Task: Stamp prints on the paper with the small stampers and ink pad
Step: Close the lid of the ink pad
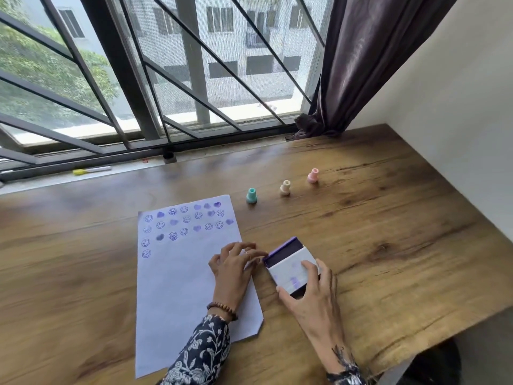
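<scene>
A white paper lies on the wooden table, its top part covered with purple smiley and heart prints. Right of it sits the ink pad, a purple box with a white lid tilted half over the dark pad. My right hand grips the lid from the near side. My left hand rests on the paper's right edge, fingertips touching the pad's left corner. Three small stampers stand upright beyond: teal, cream, pink.
The wooden table ends at a window sill at the back and a white wall on the right. A yellow-capped marker lies on the sill. A dark curtain hangs at the back right corner.
</scene>
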A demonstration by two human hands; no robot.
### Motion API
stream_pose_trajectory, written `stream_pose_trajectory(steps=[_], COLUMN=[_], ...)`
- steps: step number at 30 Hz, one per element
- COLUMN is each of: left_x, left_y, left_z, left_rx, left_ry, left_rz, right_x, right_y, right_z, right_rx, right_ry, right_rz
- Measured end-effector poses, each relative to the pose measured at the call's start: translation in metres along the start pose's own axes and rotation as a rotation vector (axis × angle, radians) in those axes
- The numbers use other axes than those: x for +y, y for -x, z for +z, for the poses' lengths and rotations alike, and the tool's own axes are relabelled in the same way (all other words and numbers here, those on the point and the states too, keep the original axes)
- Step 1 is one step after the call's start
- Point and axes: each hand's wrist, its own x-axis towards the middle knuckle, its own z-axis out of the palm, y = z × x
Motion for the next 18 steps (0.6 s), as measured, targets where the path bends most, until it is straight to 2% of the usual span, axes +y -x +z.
stream_pose_trajectory(steps=[10, 18], left_x=[0.0003, 0.0032], left_y=[0.0027, 0.0053], left_z=[0.0033, 0.0004], left_rx=[-0.084, -0.108], left_ry=[-0.104, -0.06], left_rz=[-0.037, -0.031], right_x=[0.0043, 0.007], right_y=[-0.0013, -0.0061], right_z=[-0.0013, -0.0013], right_rx=[-0.048, -0.072], right_ry=[-0.02, -0.093], right_rz=[0.008, 0.023])
